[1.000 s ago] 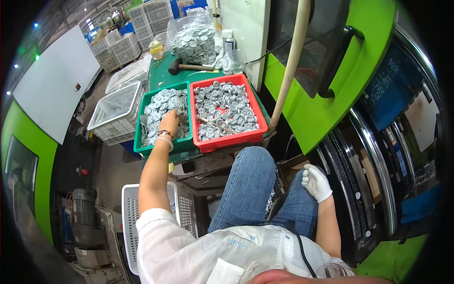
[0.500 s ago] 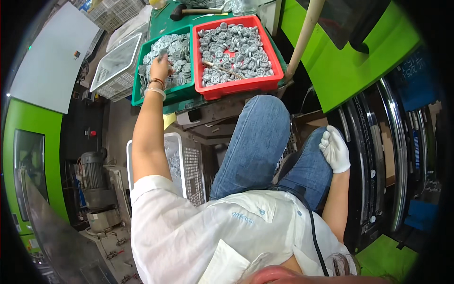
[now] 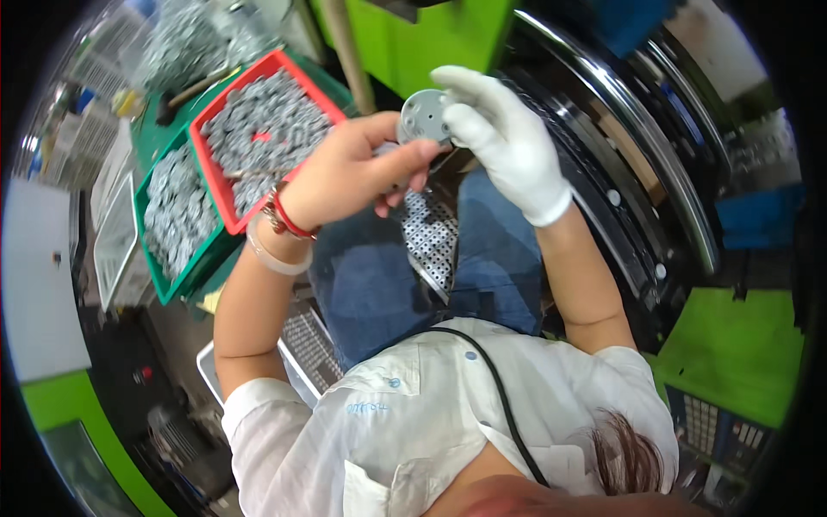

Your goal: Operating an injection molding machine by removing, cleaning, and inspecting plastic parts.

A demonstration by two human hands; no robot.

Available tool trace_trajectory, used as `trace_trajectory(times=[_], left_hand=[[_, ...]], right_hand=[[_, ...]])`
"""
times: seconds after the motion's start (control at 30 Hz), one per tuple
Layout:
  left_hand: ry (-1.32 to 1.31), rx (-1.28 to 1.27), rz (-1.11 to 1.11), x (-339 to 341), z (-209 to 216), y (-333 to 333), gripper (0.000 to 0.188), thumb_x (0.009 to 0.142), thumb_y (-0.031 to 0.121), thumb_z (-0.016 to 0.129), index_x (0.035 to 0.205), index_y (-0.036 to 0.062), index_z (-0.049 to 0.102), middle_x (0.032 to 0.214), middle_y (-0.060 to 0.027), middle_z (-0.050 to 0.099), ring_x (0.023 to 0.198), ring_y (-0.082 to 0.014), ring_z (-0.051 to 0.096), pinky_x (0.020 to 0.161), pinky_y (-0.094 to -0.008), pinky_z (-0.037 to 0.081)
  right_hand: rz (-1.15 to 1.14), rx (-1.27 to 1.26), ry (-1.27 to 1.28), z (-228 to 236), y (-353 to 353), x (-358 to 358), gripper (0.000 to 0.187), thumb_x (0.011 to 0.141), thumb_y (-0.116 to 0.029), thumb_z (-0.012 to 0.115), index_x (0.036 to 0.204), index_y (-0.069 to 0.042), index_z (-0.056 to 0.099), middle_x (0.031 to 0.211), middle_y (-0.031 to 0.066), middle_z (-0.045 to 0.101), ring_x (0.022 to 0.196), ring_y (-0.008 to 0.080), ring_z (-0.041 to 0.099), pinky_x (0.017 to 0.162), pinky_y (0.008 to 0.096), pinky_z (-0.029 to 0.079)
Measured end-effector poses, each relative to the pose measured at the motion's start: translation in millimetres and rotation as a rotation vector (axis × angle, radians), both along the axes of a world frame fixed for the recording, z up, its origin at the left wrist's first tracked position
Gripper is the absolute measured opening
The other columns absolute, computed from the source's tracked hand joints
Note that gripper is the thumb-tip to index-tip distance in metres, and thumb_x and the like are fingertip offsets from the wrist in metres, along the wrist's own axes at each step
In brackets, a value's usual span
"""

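A round grey disc (image 3: 425,118) with small holes is held up in front of me, above my knees. My left hand (image 3: 345,172), bare and with bracelets at the wrist, is closed on its left edge between thumb and fingers. More grey pieces seem to show in that palm, mostly hidden by the fingers. My right hand (image 3: 517,155), in a white glove, pinches the disc's right edge between thumb and fingers. Beyond my left hand lie a red tray (image 3: 212,185) and a green tray (image 3: 148,258), both full of small grey round parts.
A hammer (image 3: 194,93) lies behind the trays near bagged grey parts (image 3: 185,47). A wooden pole (image 3: 349,56) stands right of the red tray. Black machine rails with a chrome bar (image 3: 680,189) run along my right. A white basket (image 3: 306,353) sits low at my left.
My left hand has left the green tray and come to the middle with a grey disc. My right hand has risen from my knee to the disc. The view has turned right.
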State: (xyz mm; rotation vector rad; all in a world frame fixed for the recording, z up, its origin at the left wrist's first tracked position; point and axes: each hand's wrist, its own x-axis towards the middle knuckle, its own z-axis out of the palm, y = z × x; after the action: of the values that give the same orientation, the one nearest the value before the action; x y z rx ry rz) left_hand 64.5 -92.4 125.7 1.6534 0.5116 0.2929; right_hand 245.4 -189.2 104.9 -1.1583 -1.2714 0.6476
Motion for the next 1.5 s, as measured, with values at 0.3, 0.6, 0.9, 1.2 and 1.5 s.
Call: trace_trajectory(times=[0.3,0.6,0.9,1.2,1.5], left_hand=[[0.0,-0.063,0.054,31.3,-14.7,-9.8,0.029,0.098,0.03,0.059,0.088,0.0034,0.063,0.072,0.0019,0.061,0.055,-0.0034,0.052,0.048,-0.0193,0.045],[-0.076,0.203,0.734,-117.6,-55.3,64.0,0.029,0.098,0.031,0.057,0.102,0.0037,0.065,0.073,-0.001,0.06,0.058,-0.0079,0.055,0.05,-0.0208,0.042],[0.059,-0.18,1.332,-246.3,-124.4,136.2,0.031,0.095,0.037,0.059,0.093,0.0069,0.057,0.077,-0.0025,0.061,0.055,-0.0108,0.055,0.043,-0.0223,0.044],[-0.17,0.036,0.233,-6.4,-30.0,3.7,0.031,0.094,0.024,0.064,0.119,0.0051,0.064,0.076,0.0006,0.06,0.057,-0.0047,0.052,0.048,-0.0208,0.042],[-0.315,-0.089,-0.113,123.2,-3.9,-18.2,0.024,0.097,0.025,0.061,0.088,0.0025,0.061,0.072,0.0009,0.058,0.054,-0.0041,0.05,0.048,-0.0196,0.041]], right_hand=[[0.01,-0.117,0.545,-15.5,-10.1,22.1,0.023,0.099,-0.015,0.053,0.115,0.001,0.057,0.096,0.0039,0.063,0.078,0.0096,0.058,0.069,0.0241,0.047],[0.154,-0.172,0.781,-33.7,-7.8,17.0,0.011,0.098,-0.011,0.056,0.103,-0.002,0.058,0.092,0.0073,0.063,0.079,0.0137,0.063,0.068,0.0266,0.05],[0.245,-0.179,0.847,-44.6,-3.4,16.9,0.008,0.098,-0.011,0.057,0.098,-0.004,0.06,0.09,0.0076,0.064,0.08,0.0142,0.064,0.071,0.0278,0.053],[0.086,0.043,0.809,-42.4,1.7,0.3,0.006,0.095,-0.01,0.061,0.099,-0.006,0.059,0.088,0.0038,0.064,0.079,0.0104,0.06,0.075,0.0266,0.05],[-0.117,0.128,0.422,-4.6,-49.8,60.4,0.025,0.099,-0.02,0.058,0.115,-0.001,0.059,0.1,0.0036,0.064,0.088,0.0102,0.061,0.081,0.0263,0.051]])
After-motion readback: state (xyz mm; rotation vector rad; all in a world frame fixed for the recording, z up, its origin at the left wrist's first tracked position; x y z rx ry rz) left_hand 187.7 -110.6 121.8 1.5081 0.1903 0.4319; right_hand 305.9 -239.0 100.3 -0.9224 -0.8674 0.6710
